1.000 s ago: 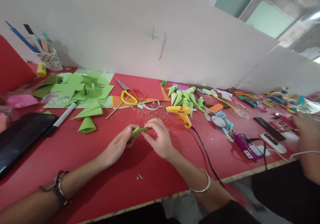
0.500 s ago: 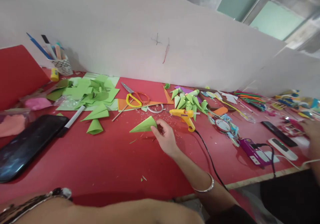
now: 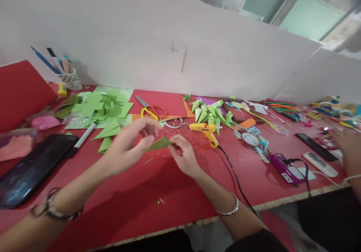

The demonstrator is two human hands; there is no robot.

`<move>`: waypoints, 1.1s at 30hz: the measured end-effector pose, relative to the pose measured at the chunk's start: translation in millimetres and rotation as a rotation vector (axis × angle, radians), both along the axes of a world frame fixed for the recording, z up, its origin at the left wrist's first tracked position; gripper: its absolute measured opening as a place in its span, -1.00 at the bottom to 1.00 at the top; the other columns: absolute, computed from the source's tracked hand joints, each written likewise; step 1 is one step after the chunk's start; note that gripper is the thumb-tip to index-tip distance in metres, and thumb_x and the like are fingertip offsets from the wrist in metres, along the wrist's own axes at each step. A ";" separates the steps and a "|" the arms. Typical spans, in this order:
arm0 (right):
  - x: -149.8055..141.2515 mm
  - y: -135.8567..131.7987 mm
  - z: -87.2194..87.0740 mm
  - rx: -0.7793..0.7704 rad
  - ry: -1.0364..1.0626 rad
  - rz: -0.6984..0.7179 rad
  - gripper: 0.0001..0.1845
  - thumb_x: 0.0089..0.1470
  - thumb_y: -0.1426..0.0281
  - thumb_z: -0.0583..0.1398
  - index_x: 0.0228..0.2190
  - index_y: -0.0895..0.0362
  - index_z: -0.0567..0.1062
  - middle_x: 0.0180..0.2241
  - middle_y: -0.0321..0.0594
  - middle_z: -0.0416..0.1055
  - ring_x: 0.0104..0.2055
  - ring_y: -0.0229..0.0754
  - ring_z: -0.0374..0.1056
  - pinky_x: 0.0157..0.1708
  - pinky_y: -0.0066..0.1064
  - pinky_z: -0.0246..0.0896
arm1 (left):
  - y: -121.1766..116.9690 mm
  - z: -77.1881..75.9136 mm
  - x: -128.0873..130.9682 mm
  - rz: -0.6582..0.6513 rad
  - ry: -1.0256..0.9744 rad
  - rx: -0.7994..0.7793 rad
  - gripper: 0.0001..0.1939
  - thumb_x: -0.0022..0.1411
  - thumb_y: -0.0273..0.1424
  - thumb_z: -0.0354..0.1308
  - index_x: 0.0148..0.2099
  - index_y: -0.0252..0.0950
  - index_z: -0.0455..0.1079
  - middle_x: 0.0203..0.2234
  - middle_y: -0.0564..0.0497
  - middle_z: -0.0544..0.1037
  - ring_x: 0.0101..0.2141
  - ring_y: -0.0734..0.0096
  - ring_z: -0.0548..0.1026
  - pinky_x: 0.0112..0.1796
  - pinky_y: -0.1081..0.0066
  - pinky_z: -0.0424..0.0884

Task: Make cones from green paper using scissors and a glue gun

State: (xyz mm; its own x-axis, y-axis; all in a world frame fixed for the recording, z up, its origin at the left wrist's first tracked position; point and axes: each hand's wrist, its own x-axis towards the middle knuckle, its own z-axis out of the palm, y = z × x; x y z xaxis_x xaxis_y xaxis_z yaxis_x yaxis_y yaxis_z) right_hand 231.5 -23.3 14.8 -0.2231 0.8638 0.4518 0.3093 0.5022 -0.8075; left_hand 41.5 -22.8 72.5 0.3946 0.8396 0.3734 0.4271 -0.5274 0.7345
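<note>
A green paper cone (image 3: 159,144) lies level above the red table, pinched at its wide end by my right hand (image 3: 184,155). My left hand (image 3: 132,143) is at the cone's pointed end, its thumb beside the tip and its fingers bent but apart from the thumb. Whether the thumb touches the paper I cannot tell. Beyond my left hand lie more folded green paper cones (image 3: 108,130), partly covered by it. To the right of my right hand rests a yellow glue gun (image 3: 207,132), in front of a pile of small finished green cones (image 3: 211,113).
Scissors (image 3: 153,111) lie on red and orange sheets at the back. Green paper pieces (image 3: 109,103) are heaped at left, near a marker (image 3: 84,136) and black phone (image 3: 36,169). The glue gun's cord (image 3: 235,180) runs to the front edge. Another person's hand (image 3: 345,143) is far right.
My left hand has come up from the lower left to the cone's tip. My right hand still holds the cone, which has turned and shows a narrower side.
</note>
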 end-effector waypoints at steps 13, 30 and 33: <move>0.8 -6.5 -0.1 0.207 -0.228 0.126 -0.62 0.07 0.48 0.02 -0.04 0.03 0.26 -0.17 -0.16 0.21 -0.12 -0.23 0.22 -0.13 -0.36 0.22 | -1.4 -66.5 25.0 -0.220 -0.033 -0.436 -0.86 0.15 -0.39 -0.06 -0.33 -0.32 0.28 -0.51 0.12 0.43 -0.50 0.54 0.37 -0.44 0.54 0.31; 1.1 -8.5 0.8 0.422 -0.527 0.049 -0.46 0.10 0.48 -0.02 0.13 0.11 0.05 -0.02 -0.05 0.20 0.01 -0.14 0.16 -0.04 -0.25 0.18 | -2.6 -64.9 26.0 -0.132 -0.141 -0.477 -0.77 0.22 -0.38 -0.18 -0.45 -0.30 0.18 -0.73 0.17 0.33 -0.69 0.58 0.35 -0.55 0.54 0.27; 0.8 -9.2 1.0 0.450 -0.536 0.043 -0.48 0.08 0.49 0.00 0.10 0.12 0.11 -0.05 -0.06 0.21 -0.01 -0.14 0.16 -0.03 -0.26 0.17 | -3.3 -65.3 25.1 -0.129 -0.130 -0.445 -0.78 0.20 -0.42 -0.16 -0.48 -0.31 0.18 -0.73 0.16 0.34 -0.68 0.59 0.35 -0.55 0.55 0.27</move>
